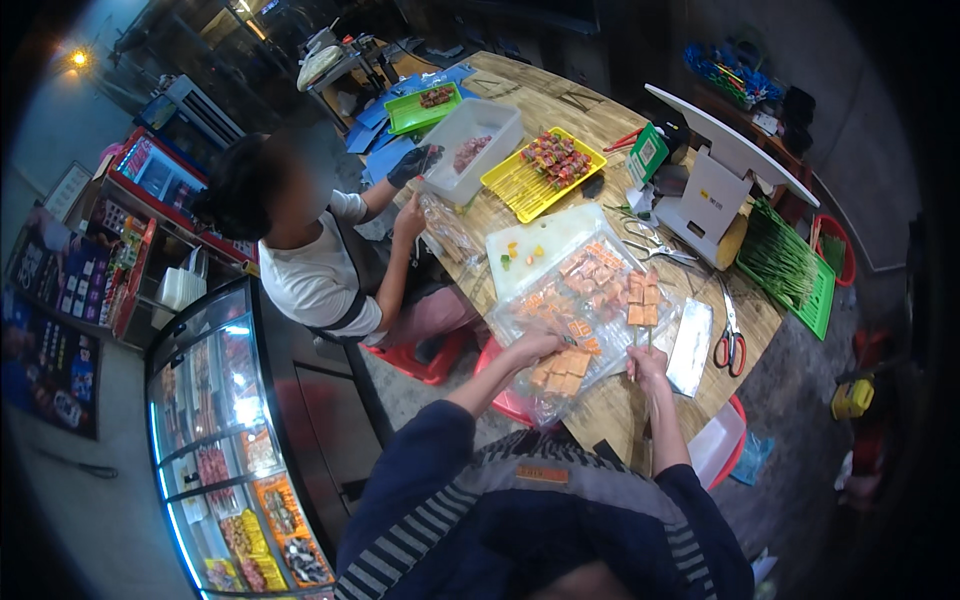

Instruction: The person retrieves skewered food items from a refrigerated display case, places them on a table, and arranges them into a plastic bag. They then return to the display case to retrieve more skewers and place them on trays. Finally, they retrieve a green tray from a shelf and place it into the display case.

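My right hand [648, 362] is closed around the thin sticks of a skewer, with flat orange-brown food squares [643, 298] threaded at its far end. My left hand [538, 346] has its fingers curled down at the near part of a clear plastic bag [512, 318]; what they pinch is too small to make out. Orange patterned food slices [592, 268] lie on the bag. Close by my left hand is a group of finished-looking squares [562, 370]. Under the bag's far side is a white cutting board [520, 245] with small yellow, orange and green bits.
A cleaver [690, 345] and red-handled scissors [731, 345] lie to the right. Beyond stand a yellow tray [527, 208] of skewers, a clear tub [488, 122] and a white screen stand [703, 205]. Across the left edge sits a co-worker [320, 240], one hand dark-gloved. Green vegetables [785, 255] lie far right.
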